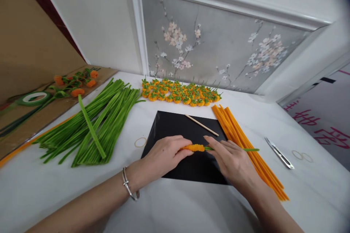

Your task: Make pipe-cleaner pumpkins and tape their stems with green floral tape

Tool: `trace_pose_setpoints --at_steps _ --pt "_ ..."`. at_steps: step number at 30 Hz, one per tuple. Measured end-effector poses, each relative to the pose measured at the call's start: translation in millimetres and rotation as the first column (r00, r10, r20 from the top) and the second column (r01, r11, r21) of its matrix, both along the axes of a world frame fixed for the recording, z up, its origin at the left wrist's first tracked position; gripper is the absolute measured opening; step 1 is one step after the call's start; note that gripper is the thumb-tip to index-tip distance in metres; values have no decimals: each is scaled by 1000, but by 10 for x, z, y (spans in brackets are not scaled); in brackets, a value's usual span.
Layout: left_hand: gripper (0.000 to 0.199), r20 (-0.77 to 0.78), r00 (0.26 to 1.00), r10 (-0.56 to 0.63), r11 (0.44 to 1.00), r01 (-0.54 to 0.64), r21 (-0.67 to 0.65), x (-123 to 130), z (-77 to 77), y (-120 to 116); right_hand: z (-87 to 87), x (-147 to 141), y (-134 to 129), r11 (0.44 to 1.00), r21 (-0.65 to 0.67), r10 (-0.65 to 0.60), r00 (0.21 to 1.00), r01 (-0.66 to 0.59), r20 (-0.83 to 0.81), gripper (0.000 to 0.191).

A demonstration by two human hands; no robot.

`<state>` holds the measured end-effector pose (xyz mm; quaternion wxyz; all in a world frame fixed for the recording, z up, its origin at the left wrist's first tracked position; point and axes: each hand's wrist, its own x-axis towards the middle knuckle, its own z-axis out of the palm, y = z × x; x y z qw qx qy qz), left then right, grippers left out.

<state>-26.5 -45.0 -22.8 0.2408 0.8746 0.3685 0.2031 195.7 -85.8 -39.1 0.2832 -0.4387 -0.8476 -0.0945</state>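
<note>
Over a black mat (188, 171), my left hand (166, 153) pinches the left end of an orange pipe cleaner coil (195, 147), which is wound in tight turns. A green pipe cleaner (251, 149) comes out of the coil's right end. My right hand (232, 158) is closed round this green pipe cleaner, its tip sticking out past the hand to the right. The fingers hide part of the coil and most of the green length. Just beyond my hands, a thin wooden stick (202, 125) lies across the mat.
Left lies a heap of green pipe cleaners (106, 127); right, a bundle of orange pipe cleaners (246, 145) and a silver craft knife (279, 153). Small orange pumpkins (177, 94) line the wall. Green tape (34, 98) sits on cardboard. Rubber bands (140, 138) lie on the table.
</note>
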Motion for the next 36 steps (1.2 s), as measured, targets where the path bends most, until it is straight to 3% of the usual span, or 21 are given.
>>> trace_pose_setpoints --at_steps 7,13,18,23,25,28,31,34,36 --pt "16 29 999 -34 999 35 -28 27 -17 -33 -91 -82 6 1000 -6 22 999 -22 27 34" --pt "26 70 997 43 995 -36 -90 49 -24 -82 -69 -162 -5 995 -77 59 998 -58 0 33" --pt "25 136 991 -2 984 26 -178 47 30 -100 1 -166 -19 979 -186 56 989 -81 -135 27" --pt "46 194 981 12 963 41 -267 41 58 -93 -11 -157 -18 960 -261 25 962 -98 -272 22" --pt "35 223 974 42 963 21 -270 49 49 -92 -28 -169 -18 953 -281 27 957 -111 -289 23" --pt "19 233 972 -12 968 70 -241 62 35 -97 -29 -168 -26 947 -297 42 962 -125 -270 24" --pt "18 218 973 -76 976 117 -183 65 28 -98 17 -93 -41 949 -301 32 980 -91 -195 27" --pt "19 238 971 -31 984 71 -165 56 29 -86 83 43 -49 966 -259 -26 993 -6 -119 37" --pt "19 255 967 12 984 33 -174 51 36 -75 116 127 -45 978 -208 -21 995 -1 -101 26"
